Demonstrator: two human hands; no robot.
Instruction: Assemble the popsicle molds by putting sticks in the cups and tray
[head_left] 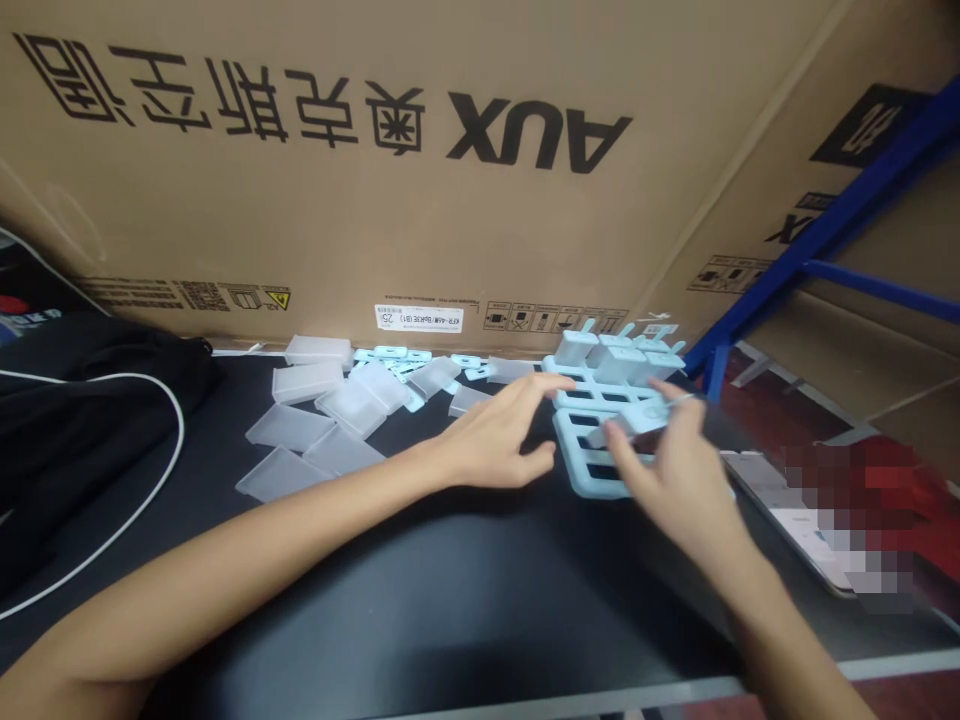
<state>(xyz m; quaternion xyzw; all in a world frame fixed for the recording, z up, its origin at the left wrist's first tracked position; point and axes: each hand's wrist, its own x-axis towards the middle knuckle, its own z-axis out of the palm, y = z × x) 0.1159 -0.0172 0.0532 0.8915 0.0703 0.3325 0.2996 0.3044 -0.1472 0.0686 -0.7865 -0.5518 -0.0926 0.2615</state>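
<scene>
A light-blue popsicle mould rack [581,480] with rectangular openings lies on the black table. Several lidded popsicle moulds [619,364] stand in its far rows, their stick handles pointing up. My right hand [686,490] pinches another popsicle mould [641,418] with a blue lid, held tilted over the rack's near part. At the rack's left edge is my left hand [499,435], its index finger reaching onto the rim, thumb apart. Left of that hand lie several loose translucent mould cups [292,428]. Behind them are light-blue lids with sticks [391,355], partly hidden by the cups.
A large cardboard box [315,220] stands along the table's back edge. Dark cloth [112,390] and a white cable [176,430] lie at left. A phone-like flat object [787,515] sits at the right edge. A blue metal frame [840,215] rises behind it.
</scene>
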